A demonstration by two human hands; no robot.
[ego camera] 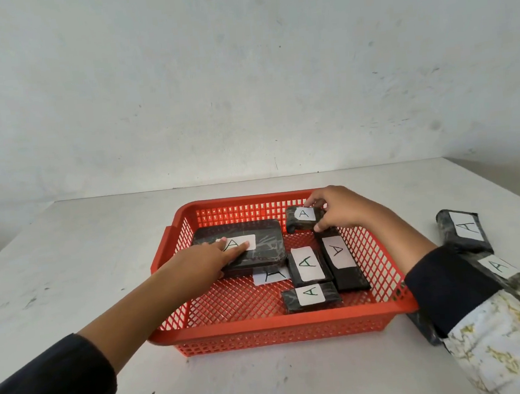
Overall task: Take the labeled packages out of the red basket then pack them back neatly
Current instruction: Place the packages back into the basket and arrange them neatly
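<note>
Your right hand [338,208] pinches a small labeled package [304,218] over the red basket [264,331]; your left hand [201,264], fingers flat, presses the large package [241,245]. Loose grip risks dropping it onto the packages below.

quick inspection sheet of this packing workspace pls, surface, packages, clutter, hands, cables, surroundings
surface: pale table, scuffed with dark marks.
job's things: red basket near the middle; inside it a large package at the left, a small package at the back right, three packages lying flat in the centre and right, and one more label showing under the large one. Two or more packages lie on the table to the right of the basket. All labels read A.
clutter: nothing seen.
hands: left hand lies on the large package, fingers on its label; right hand grips the small package.
cables: nothing seen.
surroundings: bare, stained whitish wall behind the table.
</note>
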